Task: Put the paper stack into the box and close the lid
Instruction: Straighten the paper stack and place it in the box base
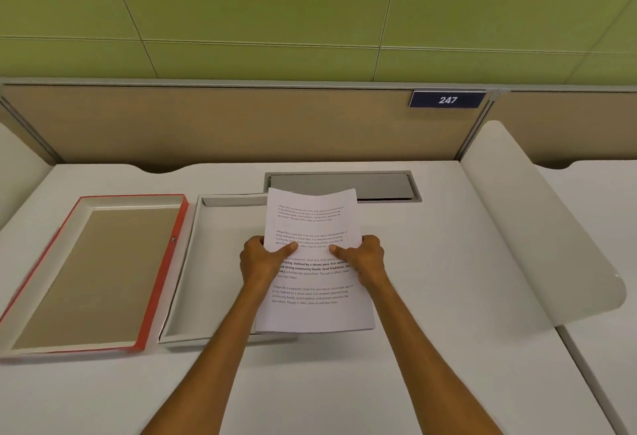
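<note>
Fingers of the left hand point(259, 258) and right hand point(365, 257) clamp the side edges of a printed paper stack point(312, 283), thumbs pressed on top. It hangs over the open white box point(193, 262). The red-edged lid point(89, 272) lies alongside. A plaque point(447, 99) reads "247".

A dark blue rectangular plate point(447, 99) on the tan partition reads "247". The white printed paper stack point(313, 262) carries repeated paragraphs, seemingly beginning "Village life is a peaceful, close-knit".
</note>
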